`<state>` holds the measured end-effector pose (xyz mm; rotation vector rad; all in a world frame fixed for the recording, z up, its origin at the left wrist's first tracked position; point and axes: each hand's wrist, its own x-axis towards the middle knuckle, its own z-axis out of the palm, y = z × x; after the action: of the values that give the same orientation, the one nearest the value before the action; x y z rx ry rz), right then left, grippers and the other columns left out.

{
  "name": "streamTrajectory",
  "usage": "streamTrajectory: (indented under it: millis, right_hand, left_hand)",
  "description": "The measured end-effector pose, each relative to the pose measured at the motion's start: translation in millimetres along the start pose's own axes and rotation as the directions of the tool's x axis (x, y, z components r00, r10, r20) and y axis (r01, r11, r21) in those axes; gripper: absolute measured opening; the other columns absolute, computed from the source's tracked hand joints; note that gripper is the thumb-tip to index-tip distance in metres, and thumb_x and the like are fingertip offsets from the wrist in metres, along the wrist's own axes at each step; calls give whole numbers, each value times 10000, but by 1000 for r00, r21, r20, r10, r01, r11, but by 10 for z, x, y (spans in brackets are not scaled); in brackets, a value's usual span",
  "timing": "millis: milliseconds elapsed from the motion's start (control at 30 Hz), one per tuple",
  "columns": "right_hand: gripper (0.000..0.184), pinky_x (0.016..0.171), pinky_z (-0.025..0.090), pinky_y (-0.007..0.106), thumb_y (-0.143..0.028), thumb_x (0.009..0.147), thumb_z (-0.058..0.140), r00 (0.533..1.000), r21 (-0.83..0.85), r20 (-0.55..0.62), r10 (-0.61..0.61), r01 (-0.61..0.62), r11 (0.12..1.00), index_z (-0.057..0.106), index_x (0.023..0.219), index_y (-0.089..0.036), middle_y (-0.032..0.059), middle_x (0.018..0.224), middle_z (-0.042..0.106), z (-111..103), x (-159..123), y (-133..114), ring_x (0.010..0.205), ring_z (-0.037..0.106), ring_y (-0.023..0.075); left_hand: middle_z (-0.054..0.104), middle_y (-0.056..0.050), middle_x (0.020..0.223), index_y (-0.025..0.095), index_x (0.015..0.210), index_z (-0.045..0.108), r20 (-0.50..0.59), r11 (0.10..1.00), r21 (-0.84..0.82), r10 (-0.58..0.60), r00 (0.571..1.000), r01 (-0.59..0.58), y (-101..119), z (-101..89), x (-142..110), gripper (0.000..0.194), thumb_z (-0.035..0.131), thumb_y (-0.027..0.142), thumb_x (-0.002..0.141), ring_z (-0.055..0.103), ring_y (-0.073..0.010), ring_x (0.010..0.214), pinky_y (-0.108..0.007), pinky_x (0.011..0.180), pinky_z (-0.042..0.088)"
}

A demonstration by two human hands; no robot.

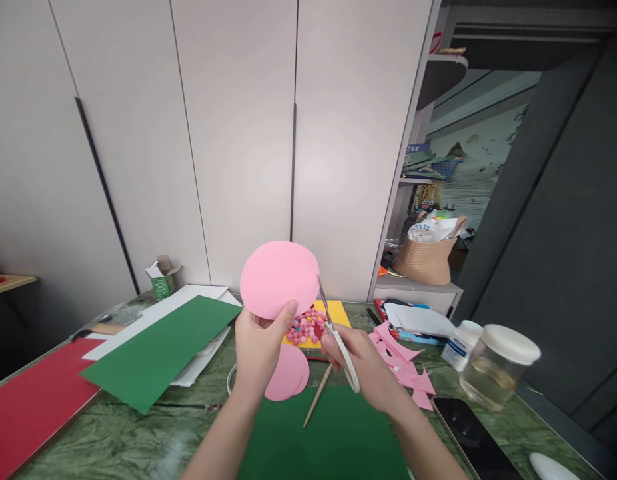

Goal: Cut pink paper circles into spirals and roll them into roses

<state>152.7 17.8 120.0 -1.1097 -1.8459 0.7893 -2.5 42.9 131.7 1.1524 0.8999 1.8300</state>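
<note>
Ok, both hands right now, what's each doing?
Left hand: closed, pinching the pink circle, thumb in front.
Right hand: closed, holding the scissors, blades at the circle's edge.

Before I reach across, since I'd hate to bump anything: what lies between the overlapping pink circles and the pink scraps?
In the head view, a pointed wooden stick, plus the right hand holding the scissors.

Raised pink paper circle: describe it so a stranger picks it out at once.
Find the tall pale doors behind the table. Before them, the left hand holds up the pink circle. Unlike the paper circles lying below, it is in the air, scissors at its edge.
</note>
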Motion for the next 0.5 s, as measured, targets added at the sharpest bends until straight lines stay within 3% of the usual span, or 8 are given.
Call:
streamTrajectory:
  millis: [367,500]
  right_hand:
    - [402,513,283,232,-511,889,372,998,80,56,-9,5,997,425,657,-187,-43,589,412,3,-21,6,545,367,103]
    - [395,510,273,230,-499,889,374,998,97,54,-14,9,995,392,643,-191,-47,587,390,13,-22,15,541,339,98]
  left_hand:
    - [672,-136,1017,109,1129,543,-21,998,62,-10,1000,11,5,-1,-12,577,722,368,646,669,-205,775,-266,601,547]
    - [666,-136,1034,108,1125,547,-37,1000,23,10,999,-9,-2,6,-4,569,722,359,645,665,-204,806,-267,627,547]
